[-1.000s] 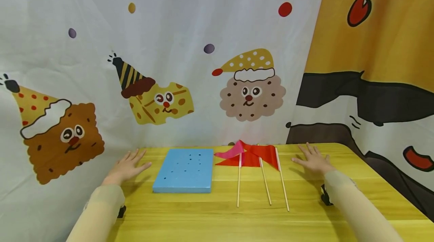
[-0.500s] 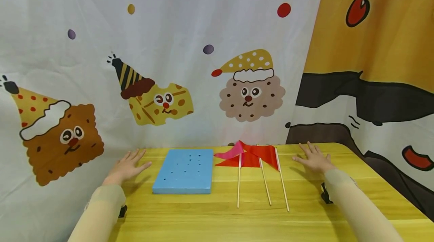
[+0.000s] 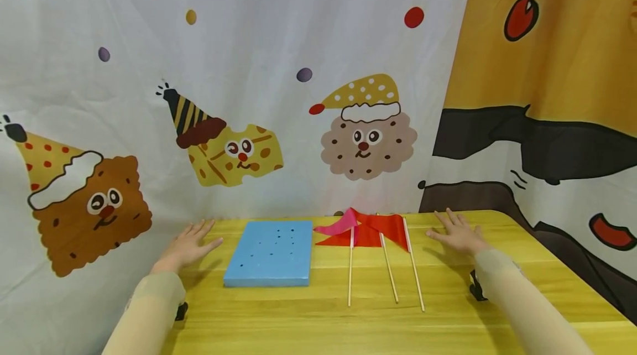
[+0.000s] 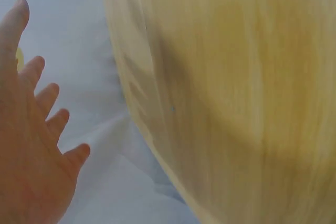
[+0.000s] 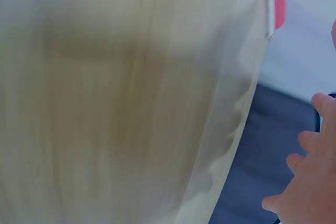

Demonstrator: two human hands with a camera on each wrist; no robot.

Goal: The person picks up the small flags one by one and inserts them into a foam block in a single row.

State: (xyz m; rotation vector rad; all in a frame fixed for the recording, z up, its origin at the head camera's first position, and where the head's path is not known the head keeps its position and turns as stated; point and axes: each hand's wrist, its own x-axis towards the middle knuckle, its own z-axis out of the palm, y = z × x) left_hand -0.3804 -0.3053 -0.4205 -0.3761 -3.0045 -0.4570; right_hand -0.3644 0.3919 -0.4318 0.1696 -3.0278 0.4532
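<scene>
My left hand (image 3: pixel 183 247) is spread with straight fingers over the table's left side, left of a light blue block (image 3: pixel 269 272) with small holes in its top. Nothing is in its grasp. On the other side my right hand (image 3: pixel 459 234), also with fingers spread and holding nothing, hovers right of the flags. A pink flag (image 3: pixel 340 224) and two red flags (image 3: pixel 396 228) on thin wooden sticks lie on the table, their cloths overlapping at the back. Both wrist views show the hands, left (image 4: pixel 39 129) and right (image 5: pixel 310 166), apart from the wood, casting shadows on it.
The yellow wood-grain table (image 3: pixel 278 322) ends at the back against a white curtain (image 3: pixel 249 23) printed with cartoon snacks. At the right the curtain (image 3: pixel 572 67) turns orange, dark and white, beside the table's rounded corner.
The head view has tilted up slightly, so everything sits a little lower in it. Hands, block and flags otherwise keep their places.
</scene>
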